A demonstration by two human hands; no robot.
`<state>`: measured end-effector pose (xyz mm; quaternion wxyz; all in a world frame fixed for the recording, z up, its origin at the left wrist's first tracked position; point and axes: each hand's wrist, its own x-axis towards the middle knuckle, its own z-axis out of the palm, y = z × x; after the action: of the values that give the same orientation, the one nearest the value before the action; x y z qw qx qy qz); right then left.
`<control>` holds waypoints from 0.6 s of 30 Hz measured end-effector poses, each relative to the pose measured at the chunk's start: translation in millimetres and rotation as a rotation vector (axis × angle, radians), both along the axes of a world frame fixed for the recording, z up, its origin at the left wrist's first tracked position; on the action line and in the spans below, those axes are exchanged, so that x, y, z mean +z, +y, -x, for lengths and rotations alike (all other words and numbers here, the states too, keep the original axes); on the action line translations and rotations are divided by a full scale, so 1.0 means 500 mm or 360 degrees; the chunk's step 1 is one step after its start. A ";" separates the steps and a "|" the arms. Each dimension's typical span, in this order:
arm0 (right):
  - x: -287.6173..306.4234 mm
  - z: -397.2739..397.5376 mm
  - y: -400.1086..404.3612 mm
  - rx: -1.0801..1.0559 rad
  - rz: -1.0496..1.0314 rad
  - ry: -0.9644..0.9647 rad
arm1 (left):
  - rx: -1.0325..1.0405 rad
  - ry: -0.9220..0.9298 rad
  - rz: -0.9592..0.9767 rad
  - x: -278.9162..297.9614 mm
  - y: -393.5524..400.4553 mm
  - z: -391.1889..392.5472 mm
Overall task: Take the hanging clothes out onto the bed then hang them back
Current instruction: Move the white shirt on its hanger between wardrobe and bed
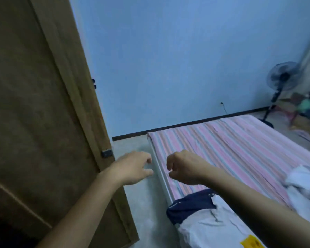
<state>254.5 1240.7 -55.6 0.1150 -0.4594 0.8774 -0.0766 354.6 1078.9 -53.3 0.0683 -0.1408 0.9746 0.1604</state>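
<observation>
Both hands reach forward in the lower middle of the frame, and neither holds anything. The left hand [134,167] hangs over the floor [147,208] just beside the wooden door [34,104], its fingers loosely curled and apart, touching nothing. The right hand [183,168] hovers over the near edge of the bed [240,149], fingers curled downward with a gap between thumb and fingertips; whether they brush the striped sheet is hard to tell.

The clothes lie on the bed: a dark blue garment [190,203] and a pale grey one [213,228] at the bottom centre, partly covered by the right forearm and cut off by the lower edge, and a crumpled white garment [302,183] at the right edge, also cut off. A standing fan [281,77] and a blurred pile of things [304,108] sit at the upper right.
</observation>
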 end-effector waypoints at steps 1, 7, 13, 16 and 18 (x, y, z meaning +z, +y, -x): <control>-0.001 0.019 0.030 -0.0049 0.0000 -0.0002 | -0.0061 0.0005 -0.0002 -0.004 0.025 0.033; -0.021 0.135 0.224 -0.0350 0.0015 -0.0060 | -0.0373 -0.0040 -0.0011 -0.031 0.182 0.223; -0.043 0.230 0.421 -0.0657 0.0031 -0.0004 | -0.0681 -0.0053 -0.0003 -0.059 0.349 0.379; -0.069 0.259 0.509 -0.0816 -0.0019 -0.0010 | -0.0864 -0.0084 -0.0020 -0.079 0.429 0.441; -0.084 0.277 0.565 -0.0940 -0.0027 -0.0038 | -0.0984 -0.0101 -0.0011 -0.091 0.480 0.482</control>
<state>116.2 1523.0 -97.7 0.1019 -0.1824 0.9723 -0.1049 113.6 1318.9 -98.6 0.1446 0.1575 0.9681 0.1309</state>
